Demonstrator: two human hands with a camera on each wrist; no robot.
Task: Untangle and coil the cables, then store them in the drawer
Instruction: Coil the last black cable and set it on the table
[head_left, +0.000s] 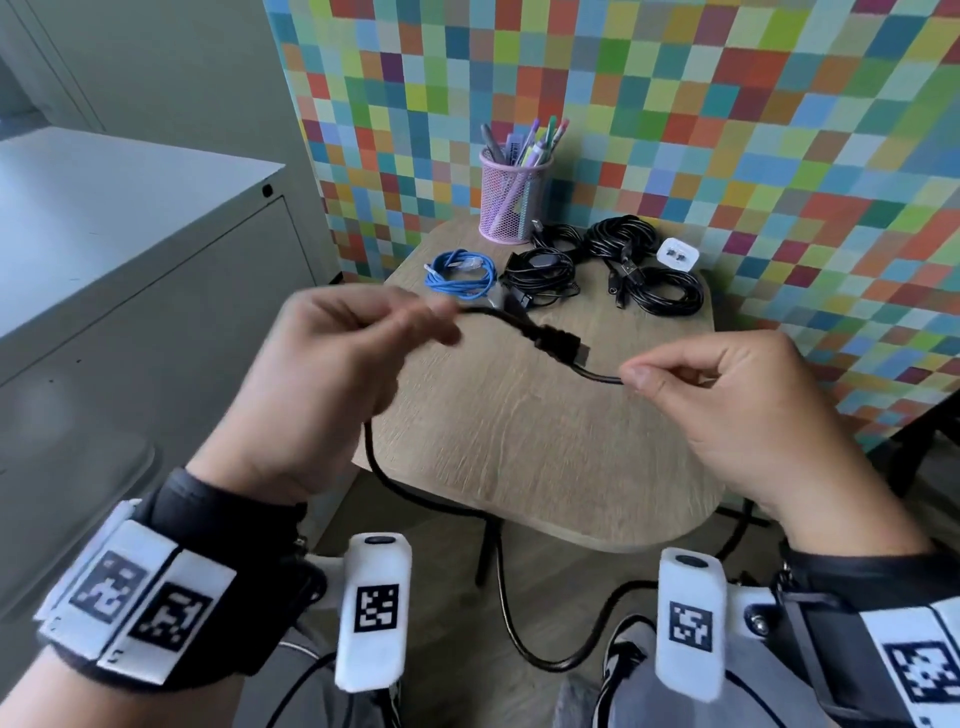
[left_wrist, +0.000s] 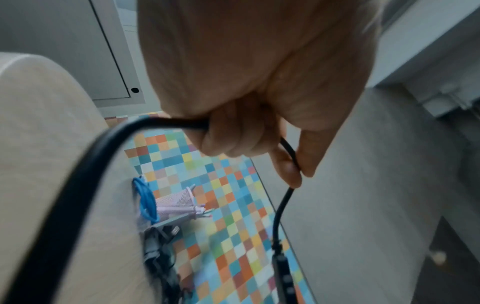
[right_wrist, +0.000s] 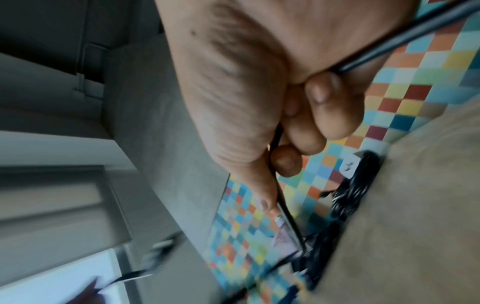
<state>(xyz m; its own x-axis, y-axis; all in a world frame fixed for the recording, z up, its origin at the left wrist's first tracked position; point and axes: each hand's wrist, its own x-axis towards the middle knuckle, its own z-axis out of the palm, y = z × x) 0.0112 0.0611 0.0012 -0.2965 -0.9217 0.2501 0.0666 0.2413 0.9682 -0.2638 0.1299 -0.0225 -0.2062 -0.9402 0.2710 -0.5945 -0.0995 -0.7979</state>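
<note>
Head view – left hand (head_left: 332, 374): raised above the counter (head_left: 519, 457), its grip pinched on a black cable (head_left: 498, 322); fingertips blurred.
Head view – right hand (head_left: 748, 405): thumb and forefinger pinched on the same cable, just past its connector (head_left: 563, 347).
Head view – cable run: the slack drops over the counter's near edge and loops low between the wrists.
Head view – far end of counter: a blue cable coil (head_left: 460, 275), black cable coils (head_left: 623, 265), a white charger (head_left: 677, 254) and a pink mesh pen cup (head_left: 514, 200).
Left wrist view – left hand (left_wrist: 259, 82): fingers curled round the black cable (left_wrist: 78, 185), which leaves the grip on both sides.
Right wrist view – right hand (right_wrist: 246, 92): thumb and fingers clamped on the black cable (right_wrist: 283, 203); picture blurred.
</note>
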